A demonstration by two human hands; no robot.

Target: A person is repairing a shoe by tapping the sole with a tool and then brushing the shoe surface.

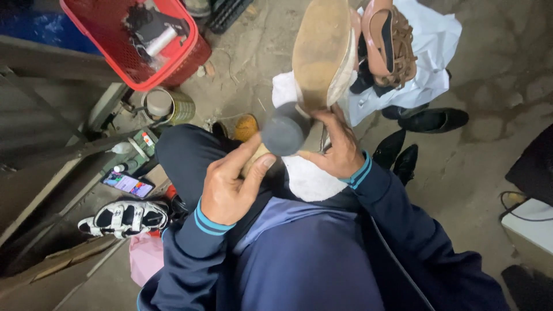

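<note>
Hands busy over the lap: the left hand (pixel 230 187) has fingers curled tight round a wooden-handled hammer (pixel 282 133), its dark round head up against the heel end of an upturned shoe (pixel 321 55) (worn tan sole facing the camera). The right hand (pixel 337 147) wraps fingers around that shoe's heel, steadying it.

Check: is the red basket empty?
No: the red basket holds several items, including a pale cylindrical piece and dark objects.
</note>
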